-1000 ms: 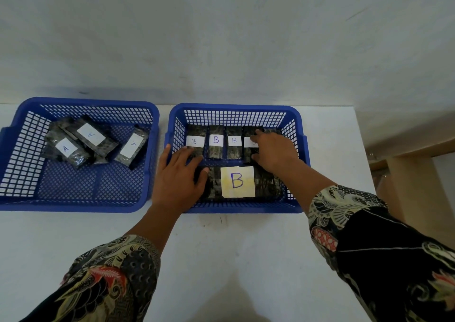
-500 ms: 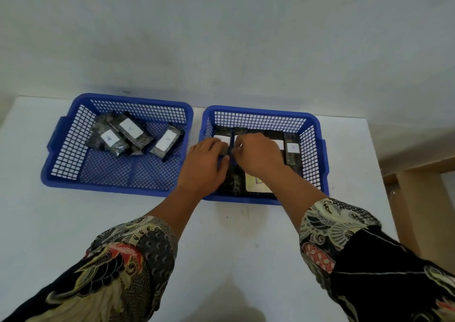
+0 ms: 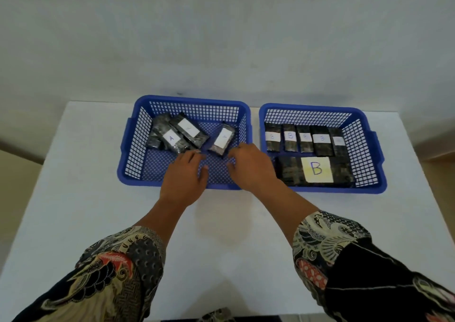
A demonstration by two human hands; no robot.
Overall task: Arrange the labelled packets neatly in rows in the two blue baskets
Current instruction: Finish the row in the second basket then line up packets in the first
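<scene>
Two blue mesh baskets stand side by side on the white table. The left basket (image 3: 128, 174) holds several dark packets with white A labels, lying askew: a pile (image 3: 172, 138) at its back left and a single tilted packet (image 3: 221, 139) to the right. The right basket (image 3: 369, 186) holds a tidy back row of small B packets (image 3: 290, 138) and a large packet with a yellow B label (image 3: 316, 169) in front. My left hand (image 3: 186, 174) and my right hand (image 3: 248, 166) hover over the left basket's front half, fingers apart, holding nothing, just short of the tilted packet.
The white table (image 3: 73, 211) ends at the right near a wooden surface (image 3: 440, 174) and at the left near a beige floor strip. A plain grey wall rises behind the baskets. Patterned sleeves cover both forearms.
Both hands have left the right basket and moved over to the left basket. The view has swung left, so both baskets now sit more central. The B row now lies uncovered.
</scene>
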